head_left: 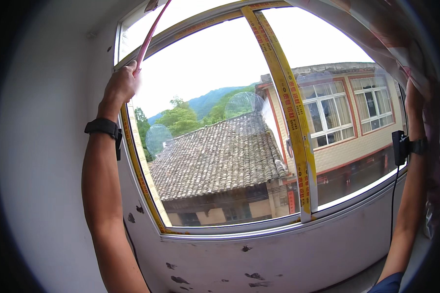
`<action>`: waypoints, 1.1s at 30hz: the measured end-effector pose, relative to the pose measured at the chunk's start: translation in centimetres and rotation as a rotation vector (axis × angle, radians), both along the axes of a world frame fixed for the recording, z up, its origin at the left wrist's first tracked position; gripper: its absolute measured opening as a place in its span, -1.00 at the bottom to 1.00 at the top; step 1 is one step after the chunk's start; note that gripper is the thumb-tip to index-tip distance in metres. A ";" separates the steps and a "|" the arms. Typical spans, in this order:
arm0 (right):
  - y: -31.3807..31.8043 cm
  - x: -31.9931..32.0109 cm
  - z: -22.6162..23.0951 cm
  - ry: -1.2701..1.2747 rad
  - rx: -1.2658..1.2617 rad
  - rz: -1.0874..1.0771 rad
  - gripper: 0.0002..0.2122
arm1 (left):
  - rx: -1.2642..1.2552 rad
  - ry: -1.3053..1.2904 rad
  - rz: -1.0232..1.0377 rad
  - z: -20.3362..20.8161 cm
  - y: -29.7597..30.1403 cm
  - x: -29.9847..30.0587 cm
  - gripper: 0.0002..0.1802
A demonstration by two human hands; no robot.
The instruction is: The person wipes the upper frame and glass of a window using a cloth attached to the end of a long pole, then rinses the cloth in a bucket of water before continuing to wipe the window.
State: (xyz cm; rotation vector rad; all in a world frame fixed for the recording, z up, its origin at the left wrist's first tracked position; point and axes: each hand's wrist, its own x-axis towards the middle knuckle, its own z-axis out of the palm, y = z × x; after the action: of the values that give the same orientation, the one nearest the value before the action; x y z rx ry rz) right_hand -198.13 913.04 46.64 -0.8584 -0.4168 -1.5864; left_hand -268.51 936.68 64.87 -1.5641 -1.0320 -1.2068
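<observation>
My left hand (121, 84) is raised to the upper left corner of the window, its fingers closed around the lower end of a thin pink strip (146, 41). The strip runs up and out of view, so I cannot tell whether it is a cord or a band of cloth. At the far right my right hand (415, 97) is up against a patterned, whitish and pink curtain (384, 24), its fingers closed on the fabric and partly hidden by it. Between my arms is the sliding window (283, 93), its frame covered with yellow printed tape.
A plain pale wall (49, 146) stands close on the left. Below the sill, the whitish wall (210, 259) has dark patches. A black cable (394, 205) hangs from the device on my right wrist. Through the glass show a tiled roof (220, 151) and a building (347, 107).
</observation>
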 end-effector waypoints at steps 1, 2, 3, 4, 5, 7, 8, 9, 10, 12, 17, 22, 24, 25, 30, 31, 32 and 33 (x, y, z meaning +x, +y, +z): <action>-1.1 0.1 -0.1 0.012 0.005 -0.014 -0.65 | 0.031 0.042 0.076 -0.5 0.7 1.9 -0.43; -1.5 0.1 0.0 0.014 0.010 -0.017 -0.65 | 0.007 0.054 0.063 -1.1 1.4 2.3 -0.42; -1.9 0.4 -0.1 0.020 0.014 -0.018 -0.65 | -0.021 0.071 0.052 -2.2 1.9 2.7 -0.42; -2.2 0.8 -0.3 0.025 0.014 -0.019 -0.65 | -0.011 0.142 -0.003 -4.1 1.1 2.5 -0.40; -0.8 0.6 0.2 0.014 0.017 0.000 -0.65 | -0.023 0.081 0.078 -5.5 1.8 -0.2 -0.39; 0.3 0.4 0.5 0.007 0.002 0.007 -0.64 | -0.063 0.158 0.110 -10.6 -2.1 -3.4 -0.41; 0.9 0.1 0.9 -0.001 -0.005 0.015 -0.64 | -0.074 0.160 0.126 -13.1 -5.0 -5.3 -0.40; -0.1 -0.6 0.6 -0.010 -0.012 0.000 -0.64 | -0.098 0.173 0.067 -15.3 -8.0 -7.0 -0.39; -1.5 -1.2 0.5 -0.003 -0.016 -0.013 -0.64 | -0.127 0.187 0.059 -16.8 -10.6 -9.0 -0.38; 0.4 -1.0 0.9 -0.018 -0.013 0.033 -0.64 | -0.116 0.209 0.100 -18.9 -18.0 -11.3 -0.38; 1.8 -2.4 1.8 -0.038 -0.037 0.066 -0.63 | -0.051 0.275 0.129 -16.4 -23.6 -9.0 -0.43; 3.0 -1.7 1.2 -0.028 -0.057 0.107 -0.62 | -0.020 0.230 0.212 -9.7 -18.9 -2.6 -0.49; 3.0 -2.1 1.2 -0.020 -0.058 0.112 -0.62 | 0.001 0.187 0.186 -6.4 -17.0 -1.1 -0.48; 2.8 -2.5 0.8 -0.015 -0.060 0.109 -0.62 | -0.064 0.095 0.211 -5.3 -16.5 1.7 -0.48; 2.7 -3.6 -0.7 0.002 -0.030 0.132 -0.61 | -0.164 0.005 0.073 2.6 -10.0 8.3 -0.59; 3.0 -3.6 -1.0 0.007 -0.027 0.133 -0.61 | -0.227 -0.026 0.014 3.1 -8.6 9.5 -0.61; 3.4 -3.5 -1.0 0.015 -0.031 0.143 -0.61 | -0.244 -0.021 0.008 2.8 -7.3 9.9 -0.62; 3.1 -3.4 -0.9 0.020 -0.027 0.146 -0.60 | -0.253 -0.016 -0.005 2.6 -6.5 10.2 -0.62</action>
State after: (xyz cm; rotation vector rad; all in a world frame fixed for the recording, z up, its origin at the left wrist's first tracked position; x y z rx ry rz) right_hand -201.52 916.13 45.73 -0.8447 -0.4763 -1.4393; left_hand -258.27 930.14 67.47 -1.7525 -1.2294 -1.1275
